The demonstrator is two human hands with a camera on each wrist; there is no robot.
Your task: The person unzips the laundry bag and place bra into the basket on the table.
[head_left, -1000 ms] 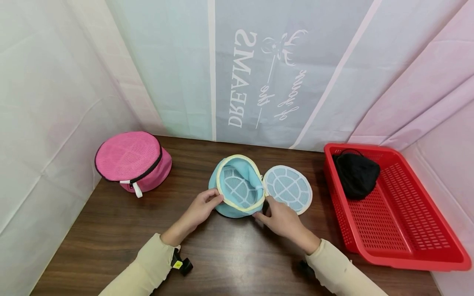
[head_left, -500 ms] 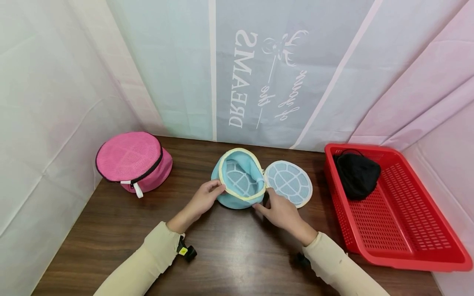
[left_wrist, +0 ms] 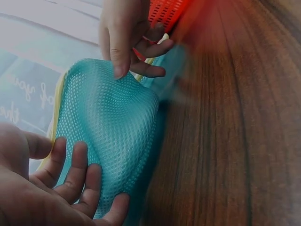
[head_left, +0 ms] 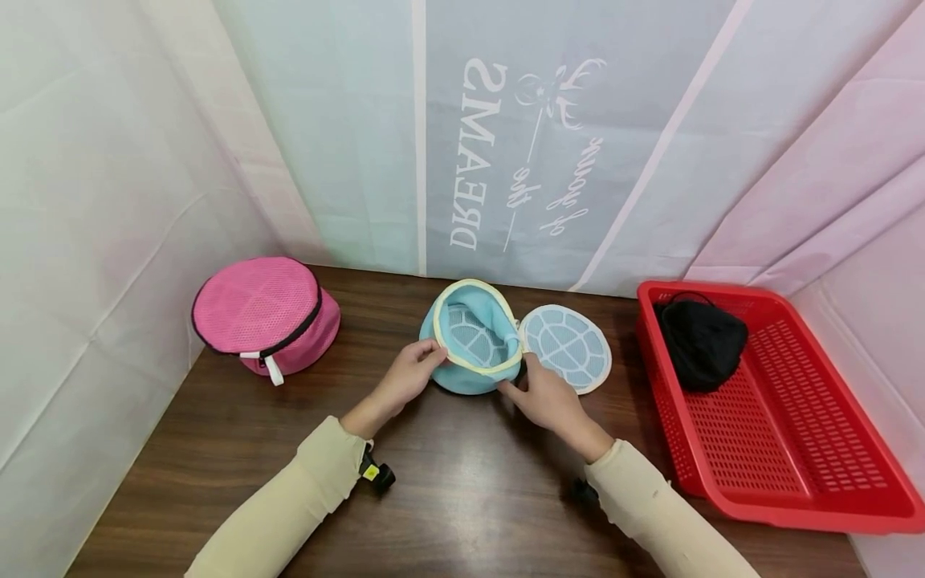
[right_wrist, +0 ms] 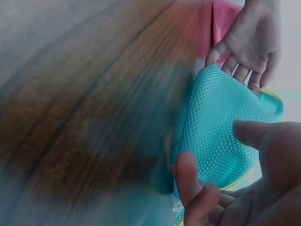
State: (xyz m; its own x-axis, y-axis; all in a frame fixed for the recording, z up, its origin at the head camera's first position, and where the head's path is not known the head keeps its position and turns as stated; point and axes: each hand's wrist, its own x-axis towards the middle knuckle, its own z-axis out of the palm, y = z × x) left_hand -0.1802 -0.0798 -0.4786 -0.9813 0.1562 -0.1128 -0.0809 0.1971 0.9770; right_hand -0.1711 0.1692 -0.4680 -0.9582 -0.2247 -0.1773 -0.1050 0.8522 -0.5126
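Observation:
A round light-blue mesh laundry bag (head_left: 466, 380) with yellow edging stands on the table, its mouth up and its near wall bulging. Its round lid (head_left: 566, 349) is folded out flat to the right. My left hand (head_left: 410, 376) pinches the yellow rim at the near left; in the left wrist view the other fingers lie along the mesh (left_wrist: 117, 127). At the near right, my right hand (head_left: 551, 397) holds the bag's edge beside the lid. In the right wrist view its thumb presses the mesh wall (right_wrist: 216, 117), while some fingertips are hidden behind the bag.
A closed pink mesh bag (head_left: 260, 305) with a black zip and white pull stands at the left. To the right is a red basket (head_left: 682, 401) holding a black, soft-looking bundle (head_left: 702, 345). A printed cloth backdrop (head_left: 376, 144) rises behind the brown wooden table (head_left: 462, 498).
Both hands have moved away from me and slightly to the right. The blue bag and its folded-out lid have slid toward the backdrop with them.

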